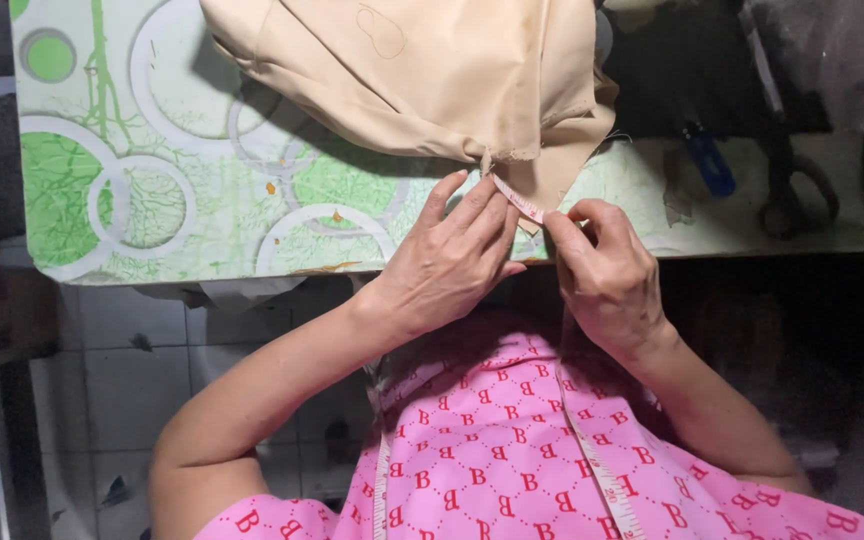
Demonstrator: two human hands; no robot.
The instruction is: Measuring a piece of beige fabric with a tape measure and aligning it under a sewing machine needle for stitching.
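A beige cloth [432, 80] lies bunched on a table with a green-and-white circle-patterned cover [152, 190], one corner hanging near the front edge. My left hand [449, 262] presses a short stretch of pale measuring tape [517, 198] against that corner with its fingertips. My right hand [604, 275] pinches the same tape just to the right, at the cloth's edge. The tape runs on down over my pink patterned top [512, 450] and hangs around my neck.
Dark scissors [792, 190] and a blue object [712, 165] lie on the table at the right, in shadow. Pale floor tiles [142, 370] show below the table's front edge at the left. A dim clear plastic sheet sits at the top right.
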